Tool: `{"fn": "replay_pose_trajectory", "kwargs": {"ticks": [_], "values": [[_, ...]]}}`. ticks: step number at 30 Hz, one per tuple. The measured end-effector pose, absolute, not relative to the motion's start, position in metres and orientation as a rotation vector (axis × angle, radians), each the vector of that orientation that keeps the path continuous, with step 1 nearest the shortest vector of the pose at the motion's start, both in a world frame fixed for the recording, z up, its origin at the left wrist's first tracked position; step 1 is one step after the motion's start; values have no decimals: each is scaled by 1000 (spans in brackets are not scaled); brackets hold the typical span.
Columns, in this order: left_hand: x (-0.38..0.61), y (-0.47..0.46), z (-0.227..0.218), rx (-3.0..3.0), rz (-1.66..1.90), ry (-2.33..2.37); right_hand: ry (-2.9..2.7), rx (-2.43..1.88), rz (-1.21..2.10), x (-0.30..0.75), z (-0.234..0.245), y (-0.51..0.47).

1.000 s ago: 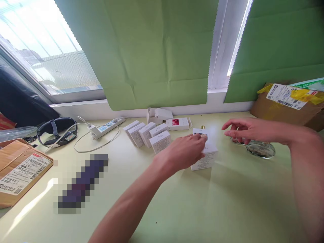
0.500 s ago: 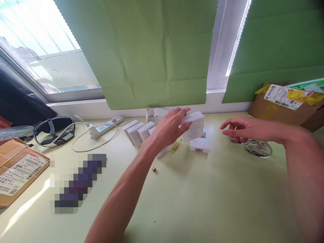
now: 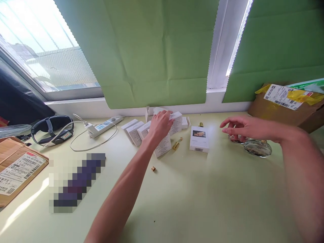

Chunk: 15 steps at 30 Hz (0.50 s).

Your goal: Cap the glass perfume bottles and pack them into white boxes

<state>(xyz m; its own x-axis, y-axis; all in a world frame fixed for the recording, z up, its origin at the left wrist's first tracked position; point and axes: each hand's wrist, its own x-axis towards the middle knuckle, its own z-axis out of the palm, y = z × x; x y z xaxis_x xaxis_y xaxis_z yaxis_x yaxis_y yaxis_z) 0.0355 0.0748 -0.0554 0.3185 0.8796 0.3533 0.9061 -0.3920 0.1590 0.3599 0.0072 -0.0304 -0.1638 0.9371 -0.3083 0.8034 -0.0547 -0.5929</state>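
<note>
My left hand [image 3: 162, 124] is closed around a small white printed box [image 3: 176, 123], held upright at the right end of a row of similar white boxes [image 3: 133, 132]. My right hand [image 3: 244, 128] hovers with fingers apart and curved over some round, clear glass-like objects [image 3: 258, 148], and it holds nothing. Between the hands a white box with a dark picture [image 3: 199, 139] lies flat. A gold cylinder [image 3: 176, 145] lies beside the row, and a small copper-coloured cap [image 3: 153, 168] is nearer to me. Another gold piece [image 3: 201, 124] is behind the flat box.
On the left are a white power strip [image 3: 106, 125] with a cable, a black headband device [image 3: 53, 130] and a cardboard parcel [image 3: 22, 168]. A blurred-out dark object [image 3: 78, 182] lies in front of them. A larger carton [image 3: 286, 104] stands at the back right.
My left hand has moved left with the white box, from above the flat box to the end of the row. My right hand has stayed almost still.
</note>
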Motion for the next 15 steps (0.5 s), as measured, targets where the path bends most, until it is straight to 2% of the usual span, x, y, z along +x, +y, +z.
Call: {"fn": "replay_pose_trajectory", "kwargs": {"ticks": [7,10,15], "values": [[35,80,-66,-2494,-519,-1712,-1859,-1930,854,334,-45,20],[34,81,-67,-2496,-484,-1731,-1998,-1922,575,309,-65,31],[34,81,-67,-2504,-446,-1761,-2126,-1925,505,265,-106,42]]}}
